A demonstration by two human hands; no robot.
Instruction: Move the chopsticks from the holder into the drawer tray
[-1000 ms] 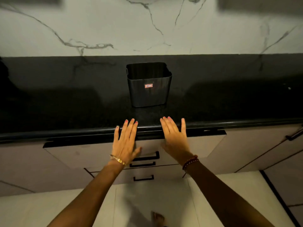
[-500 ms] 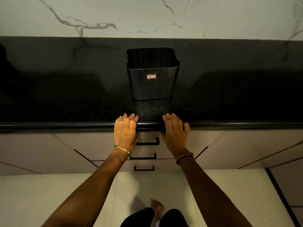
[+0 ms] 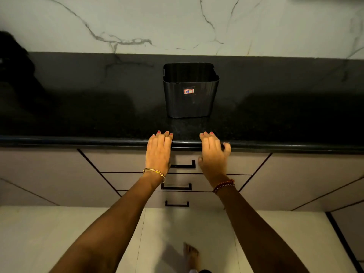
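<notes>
Both hands lie flat and open, holding nothing: the left hand (image 3: 158,151) and the right hand (image 3: 213,154) drape palm-down over the front edge of the black bench (image 3: 78,119), their fingertips resting on its top. One dark holder (image 3: 190,91) stands upright on the bench just beyond the hands, set between them and a little farther back, apart from both; its open mouth faces up and its long side runs left to right, with a small red label (image 3: 188,91) on the wall facing the hands. Its inside looks dark, and no chopsticks can be made out in it. Below the hands three drawers stack one under another, all shut: the top drawer (image 3: 244,164) lies directly under the palms, its black handle (image 3: 183,165) between the two wrists, with two more handles lower down. The drawer tray is hidden.
</notes>
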